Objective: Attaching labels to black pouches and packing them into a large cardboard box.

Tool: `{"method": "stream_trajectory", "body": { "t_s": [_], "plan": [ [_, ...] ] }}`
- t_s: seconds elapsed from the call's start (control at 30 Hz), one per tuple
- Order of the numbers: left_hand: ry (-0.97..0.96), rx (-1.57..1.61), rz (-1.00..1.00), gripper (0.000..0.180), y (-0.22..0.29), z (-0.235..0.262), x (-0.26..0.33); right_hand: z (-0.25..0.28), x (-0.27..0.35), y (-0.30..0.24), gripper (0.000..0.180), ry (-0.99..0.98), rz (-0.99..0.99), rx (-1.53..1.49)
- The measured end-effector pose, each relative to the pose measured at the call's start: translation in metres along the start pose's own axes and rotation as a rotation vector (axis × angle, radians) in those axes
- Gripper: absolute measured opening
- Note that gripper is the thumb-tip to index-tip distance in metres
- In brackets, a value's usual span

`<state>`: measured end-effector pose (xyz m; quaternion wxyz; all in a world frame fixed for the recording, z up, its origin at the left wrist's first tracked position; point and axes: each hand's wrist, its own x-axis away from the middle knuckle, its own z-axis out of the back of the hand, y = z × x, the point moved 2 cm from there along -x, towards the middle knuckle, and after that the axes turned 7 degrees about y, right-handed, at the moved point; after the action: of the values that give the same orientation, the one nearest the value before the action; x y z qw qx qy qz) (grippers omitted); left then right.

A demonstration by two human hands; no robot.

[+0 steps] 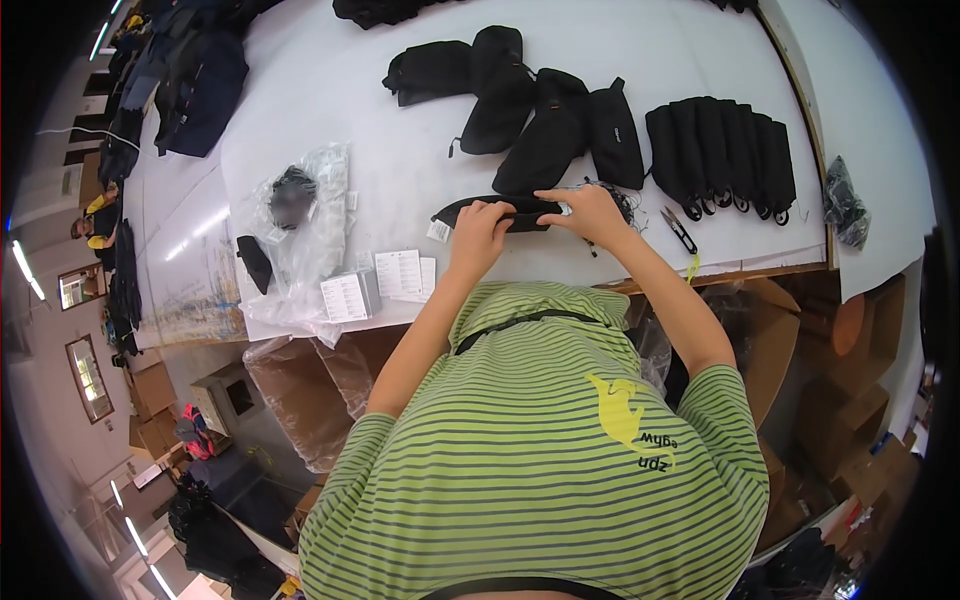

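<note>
Both my hands are on a black fabric pouch [460,213] near the table's front edge. My left hand [482,234] has its fingers closed on the pouch's near side. My right hand [592,214] pinches its right end between thumb and fingers. A small white tag [438,231] shows at the pouch's left end. Just beyond my hands lie several loose black pouches [545,130]. Dark cords [628,204] lie bunched beside my right hand, and a pair of thread snips [680,231] rests farther right.
A row of several black pouches [715,155] lies at the right. To the left are a clear plastic bag [325,215] and stacks of white printed cards [350,296]. Cardboard boxes [300,395] stand below the white table [650,50]. Another person [100,222] is at the far left.
</note>
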<state>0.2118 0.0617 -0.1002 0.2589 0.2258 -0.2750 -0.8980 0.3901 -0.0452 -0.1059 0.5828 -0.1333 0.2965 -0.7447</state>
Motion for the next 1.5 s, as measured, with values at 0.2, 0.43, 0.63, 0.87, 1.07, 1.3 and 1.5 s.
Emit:
{"method": "stream_trajectory", "body": {
  "t_s": [0.2,0.43,0.63,0.87,1.07,1.3,1.5],
  "plan": [
    [0.018,-0.072,-0.106,0.019,0.009,-0.002,-0.002,-0.002,0.001,0.003,0.041,-0.130,0.008,-0.022],
    [0.010,0.017,-0.143,0.020,0.022,-0.017,0.000,-0.014,0.002,0.001,0.036,-0.093,-0.040,-0.079],
    [0.107,-0.068,-0.142,0.017,0.028,-0.018,0.006,-0.010,-0.001,-0.006,0.034,-0.109,-0.022,-0.083],
    [0.088,-0.047,-0.119,0.018,0.022,-0.018,0.008,-0.017,0.003,-0.004,0.035,-0.059,-0.027,-0.199],
    [0.562,-0.008,0.536,0.050,0.017,0.037,0.007,-0.006,0.009,-0.016,0.036,0.056,-0.498,-0.782],
    [0.253,1.350,1.057,0.052,0.037,0.060,-0.014,0.012,0.016,-0.068,0.029,-0.179,-0.396,-1.035],
    [-0.017,1.332,1.082,0.048,0.060,0.072,-0.017,0.048,-0.005,-0.065,0.042,-0.039,-0.295,-1.064]
  ]
}}
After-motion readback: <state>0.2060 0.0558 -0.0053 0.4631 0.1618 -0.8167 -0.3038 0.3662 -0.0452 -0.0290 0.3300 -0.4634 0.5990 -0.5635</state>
